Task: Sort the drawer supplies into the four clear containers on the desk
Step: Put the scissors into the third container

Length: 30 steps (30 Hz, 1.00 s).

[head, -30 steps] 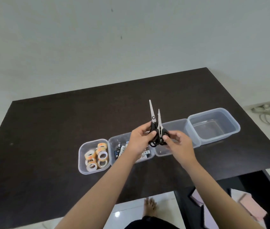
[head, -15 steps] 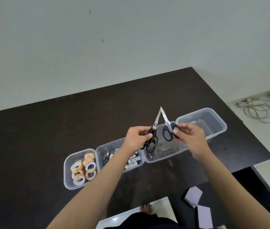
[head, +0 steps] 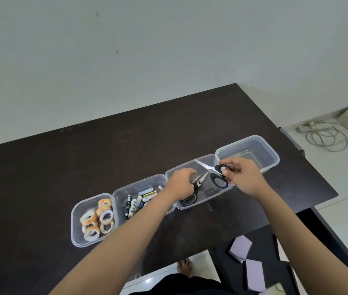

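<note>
- Head view: the left hand (head: 181, 184) grips one black-handled steel scissors (head: 194, 190) inside the third clear plastic container (head: 198, 204).
- The right hand (head: 243, 177) pinches a second black-handled scissors (head: 218, 177) just above that container's right end.

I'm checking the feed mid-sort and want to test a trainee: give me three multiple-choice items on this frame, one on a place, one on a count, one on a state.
1. Where are the tape rolls?
A. leftmost container
B. rightmost container
C. loose on the desk

2. How many pairs of scissors are in hand?
A. one
B. two
C. three

3. What does the rightmost container hold?
A. batteries
B. tape
C. nothing visible

Answers:
1. A: the rolls sit in the container at the row's left end, beside the one with batteries.
2. B: the left hand holds one pair, the right hand another.
3. C: only its bare clear floor shows.
</note>
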### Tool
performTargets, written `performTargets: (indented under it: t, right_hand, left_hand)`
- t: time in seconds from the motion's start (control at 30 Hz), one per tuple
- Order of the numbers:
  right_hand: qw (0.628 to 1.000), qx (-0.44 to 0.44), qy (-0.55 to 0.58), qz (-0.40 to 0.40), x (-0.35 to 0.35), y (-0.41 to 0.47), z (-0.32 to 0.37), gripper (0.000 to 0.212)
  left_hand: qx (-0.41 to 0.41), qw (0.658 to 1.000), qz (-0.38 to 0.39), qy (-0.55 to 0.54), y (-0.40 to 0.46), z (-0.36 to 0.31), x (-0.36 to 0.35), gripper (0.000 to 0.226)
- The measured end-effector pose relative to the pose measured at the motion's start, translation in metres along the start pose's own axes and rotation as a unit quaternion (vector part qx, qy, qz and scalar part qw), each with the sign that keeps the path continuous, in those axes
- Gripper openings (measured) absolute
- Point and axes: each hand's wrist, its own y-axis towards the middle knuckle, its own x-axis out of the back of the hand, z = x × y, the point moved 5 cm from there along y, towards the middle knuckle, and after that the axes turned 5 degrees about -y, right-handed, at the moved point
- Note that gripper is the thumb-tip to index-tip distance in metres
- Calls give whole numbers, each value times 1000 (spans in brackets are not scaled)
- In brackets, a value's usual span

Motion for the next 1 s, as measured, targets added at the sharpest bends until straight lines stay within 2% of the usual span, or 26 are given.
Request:
performTargets:
  t: [0.13,0.2,0.27,0.33,0.43,0.57,0.73,1.0]
  right_hand:
    - [999,-1,-44,21,-3,7,-4,30]
    - [996,8,-78,35,-9,11,-2,27]
    - [991,17,-117,62,-20,16,3,25]
    - [983,8,-145,109,-33,20,5,25]
    - [962,-1,-210,172,-52,24,3,26]
    - [952,13,-270,146,-62,25,-2,32]
    - [969,32,-229,86,-57,16,-1,29]
    - [979,143,-142,-37,-40,-33,6,26]
  left_hand:
    - [-75,984,-162,5,-26,1,17,48]
    - [-79,973,-215,34,-39,8,23,62]
    - [-58,978,-190,64,-45,17,20,91]
    - [-24,987,-131,91,-45,26,13,117]
    - [1,992,-83,92,-44,35,6,132]
    - [-4,992,-89,84,-42,36,5,132]
    - [-9,991,-96,91,-46,32,5,129]
    - [-77,978,-187,53,-97,18,-9,93]
